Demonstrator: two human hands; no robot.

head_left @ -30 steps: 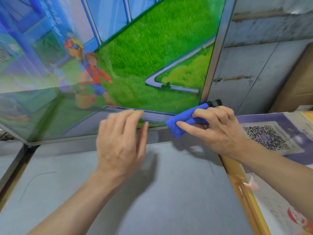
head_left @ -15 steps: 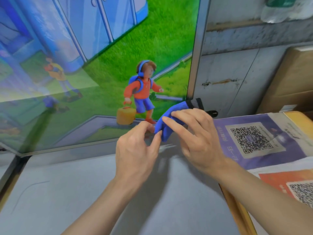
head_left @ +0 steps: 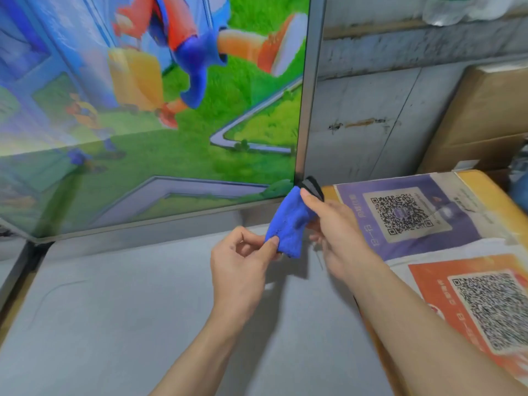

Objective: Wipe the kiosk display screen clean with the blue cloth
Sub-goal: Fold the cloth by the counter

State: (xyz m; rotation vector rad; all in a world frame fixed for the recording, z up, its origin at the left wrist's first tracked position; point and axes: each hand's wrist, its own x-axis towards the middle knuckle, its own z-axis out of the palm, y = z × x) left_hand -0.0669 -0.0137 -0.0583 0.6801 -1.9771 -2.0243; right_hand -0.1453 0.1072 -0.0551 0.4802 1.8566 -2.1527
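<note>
Your left hand (head_left: 243, 261) pinches the near end of the blue cloth (head_left: 288, 227); your right hand (head_left: 334, 224) grips its far end, just off the display screen (head_left: 171, 110)'s near right corner.

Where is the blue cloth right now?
In the head view, the blue cloth is held between both hands, just below the screen's bottom right corner, left of the purple QR poster.
</note>
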